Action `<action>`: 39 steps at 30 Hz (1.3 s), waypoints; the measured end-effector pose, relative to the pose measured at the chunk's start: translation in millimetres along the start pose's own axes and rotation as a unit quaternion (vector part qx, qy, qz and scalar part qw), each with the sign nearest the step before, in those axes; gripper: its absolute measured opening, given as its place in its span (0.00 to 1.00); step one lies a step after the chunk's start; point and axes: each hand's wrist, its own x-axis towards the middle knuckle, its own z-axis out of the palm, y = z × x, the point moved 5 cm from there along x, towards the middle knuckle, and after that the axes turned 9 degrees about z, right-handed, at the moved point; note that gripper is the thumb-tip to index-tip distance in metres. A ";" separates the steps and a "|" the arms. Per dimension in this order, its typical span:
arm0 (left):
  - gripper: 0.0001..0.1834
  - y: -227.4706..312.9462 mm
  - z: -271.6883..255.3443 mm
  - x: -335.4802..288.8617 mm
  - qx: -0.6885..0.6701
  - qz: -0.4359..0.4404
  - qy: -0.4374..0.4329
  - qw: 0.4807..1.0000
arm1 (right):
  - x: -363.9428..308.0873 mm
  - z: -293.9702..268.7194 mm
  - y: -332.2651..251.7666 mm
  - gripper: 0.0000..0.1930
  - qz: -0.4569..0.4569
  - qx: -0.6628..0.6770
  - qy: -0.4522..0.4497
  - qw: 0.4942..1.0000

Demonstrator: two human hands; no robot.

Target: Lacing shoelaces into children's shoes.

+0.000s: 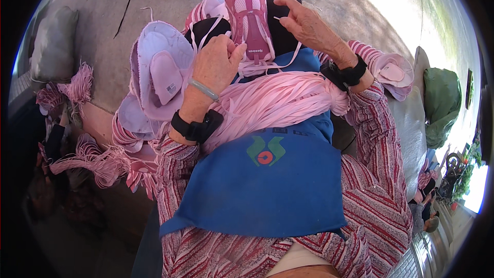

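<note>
A pink shoe upper (248,18) with white mesh panels lies over my knees, partly threaded with a pale pink shoelace (286,65). My left hand (218,61) is closed at the upper's left edge, its fingers pinching a strand of the lace. Right of the upper, my right hand (315,28) is raised with thumb and fingers pinching the lace, a white tip poking out between them. A thick bundle of pale pink shoelaces (278,98) rests across my lap on a blue apron (257,195), below both hands.
Stacked pink shoe uppers (163,72) stand at my left, with bundled laces (98,162) beneath. More striped pink uppers (393,72) lie at my right. A grey sack (54,44) and a green sack (442,105) stand farther out on the concrete floor (175,7).
</note>
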 end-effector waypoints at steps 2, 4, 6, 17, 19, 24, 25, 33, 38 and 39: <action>0.18 -9.3 15.3 12.2 0.017 -0.010 -0.048 0.999 | 4.2 3.8 1.3 0.17 -0.041 -0.022 0.006 0.999; 0.19 -15.1 30.8 17.7 0.106 -0.047 -0.117 0.986 | 5.2 26.3 7.3 0.23 -0.048 -0.134 -0.162 0.976; 0.17 -15.5 36.5 19.0 0.078 -0.046 -0.126 0.988 | 3.4 38.8 6.7 0.28 -0.083 -0.137 -0.190 0.969; 0.16 -23.0 31.2 -0.1 0.056 -0.009 -0.125 0.991 | -8.4 52.6 -15.2 0.11 -0.130 -0.145 -0.146 0.970; 0.15 -26.8 25.1 -1.5 -0.015 -0.030 -0.144 0.989 | -3.7 37.7 -11.2 0.10 -0.109 -0.103 -0.155 0.976; 0.14 -31.3 -36.4 -27.0 -0.261 -0.032 0.040 0.964 | 7.2 -14.9 -11.4 0.11 -0.070 0.009 -0.101 0.992; 0.15 -32.6 -47.2 -36.1 -0.353 -0.053 0.081 0.931 | 6.0 -26.1 -21.0 0.14 -0.116 0.031 -0.075 0.990; 0.14 5.4 -46.0 -65.4 -0.639 -0.075 0.083 0.761 | -22.2 -3.1 -71.5 0.09 0.003 0.231 -0.213 0.949; 0.11 19.9 -23.0 -57.7 -0.537 -0.122 0.013 0.834 | -35.3 48.4 -74.4 0.11 0.138 0.317 -0.344 0.873; 0.11 24.2 -21.7 -56.4 -0.506 -0.080 0.006 0.859 | -37.3 54.5 -73.9 0.11 0.186 0.365 -0.375 0.832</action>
